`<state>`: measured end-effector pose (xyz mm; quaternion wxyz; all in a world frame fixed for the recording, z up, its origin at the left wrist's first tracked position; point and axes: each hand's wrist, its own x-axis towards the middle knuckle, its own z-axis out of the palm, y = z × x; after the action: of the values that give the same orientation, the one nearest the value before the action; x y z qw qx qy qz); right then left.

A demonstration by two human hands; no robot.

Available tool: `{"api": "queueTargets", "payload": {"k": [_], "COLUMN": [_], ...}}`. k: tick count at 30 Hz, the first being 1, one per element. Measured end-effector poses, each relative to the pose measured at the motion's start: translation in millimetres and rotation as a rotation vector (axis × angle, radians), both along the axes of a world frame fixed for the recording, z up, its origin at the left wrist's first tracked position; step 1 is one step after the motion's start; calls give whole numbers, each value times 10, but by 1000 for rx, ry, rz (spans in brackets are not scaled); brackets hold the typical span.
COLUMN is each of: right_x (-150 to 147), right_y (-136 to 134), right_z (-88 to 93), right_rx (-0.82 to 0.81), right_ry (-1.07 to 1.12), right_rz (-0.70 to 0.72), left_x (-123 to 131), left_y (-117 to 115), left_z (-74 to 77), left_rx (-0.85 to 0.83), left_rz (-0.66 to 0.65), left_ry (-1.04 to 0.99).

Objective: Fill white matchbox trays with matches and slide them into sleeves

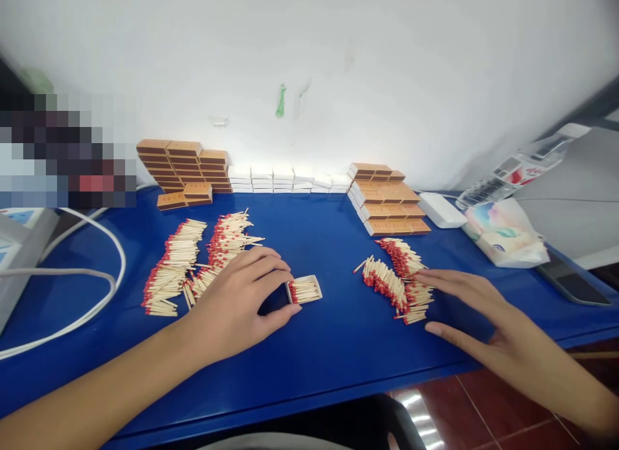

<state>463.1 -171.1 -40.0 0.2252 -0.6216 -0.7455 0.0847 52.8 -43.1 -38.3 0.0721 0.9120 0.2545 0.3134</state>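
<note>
A small white tray [318, 298] filled with red-tipped matches lies on the blue table [333, 366]. My left hand [242, 295] is at the tray's left end, thumb and fingertips on either side of its edge. Behind that hand are two long rows of matches, the outer one [174, 266] fully in view and the inner one [227, 237] partly covered by the hand. My right hand [483, 314] has its fingers apart, with fingertips at the right edge of a match pile [416, 295]. A curved bunch of matches [384, 282] lies just left of that pile.
Brown matchboxes [184, 166] are stacked at the back left, white trays [283, 179] along the wall, and more brown boxes [387, 202] at the back right. Further right are a white device [441, 210], a tissue pack [505, 234] and a phone [575, 282]. White cables [120, 263] loop at left.
</note>
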Motion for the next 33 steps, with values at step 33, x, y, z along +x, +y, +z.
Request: {"api": "queueTargets", "payload": {"k": [33], "right_x": [-520], "right_y": [843], "right_z": [38], "right_rx": [62], "right_ry": [-51], "right_rz": [120], "left_x": [-60], "left_y": [22], "left_z": [21], "left_rx": [15], "left_rz": [-18], "left_ry": [19]}}
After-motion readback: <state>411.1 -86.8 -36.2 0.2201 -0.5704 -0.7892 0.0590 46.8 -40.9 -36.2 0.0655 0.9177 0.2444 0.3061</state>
